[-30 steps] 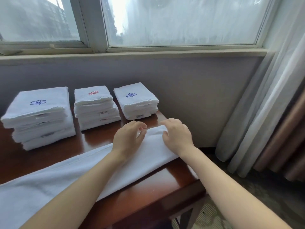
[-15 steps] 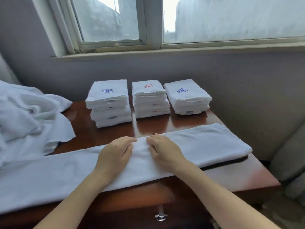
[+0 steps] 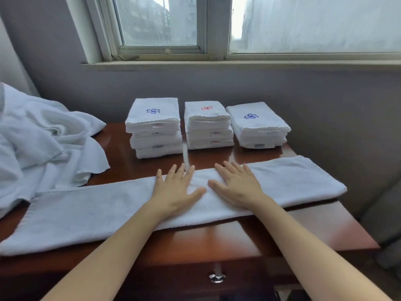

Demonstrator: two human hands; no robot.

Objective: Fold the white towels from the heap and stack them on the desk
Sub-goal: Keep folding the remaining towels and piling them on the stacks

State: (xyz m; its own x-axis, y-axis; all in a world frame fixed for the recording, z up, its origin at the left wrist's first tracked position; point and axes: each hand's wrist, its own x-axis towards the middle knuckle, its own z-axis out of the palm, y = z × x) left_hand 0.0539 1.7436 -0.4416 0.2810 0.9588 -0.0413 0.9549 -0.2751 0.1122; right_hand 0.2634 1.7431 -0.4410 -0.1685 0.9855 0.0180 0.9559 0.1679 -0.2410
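Note:
A long white towel (image 3: 91, 211), folded into a narrow strip, lies across the dark wooden desk (image 3: 234, 240) from left to right. My left hand (image 3: 176, 187) and my right hand (image 3: 236, 184) press flat on its middle, fingers straight and spread, side by side. Behind them stand three stacks of folded white towels: a left stack (image 3: 154, 127) with a blue emblem, a middle stack (image 3: 208, 124) with a red emblem and a right stack (image 3: 258, 124) with a blue emblem. The heap of loose white towels (image 3: 41, 140) lies at the left.
A grey wall and a window sill (image 3: 238, 65) run behind the desk. A metal drawer knob (image 3: 217, 277) shows at the desk's front. The towel's right end reaches the desk's right edge, with a curtain (image 3: 386, 213) beyond.
Both hands slid from the towel's right end to its middle and flattened out with fingers spread. The view swung left, bringing the heap into sight.

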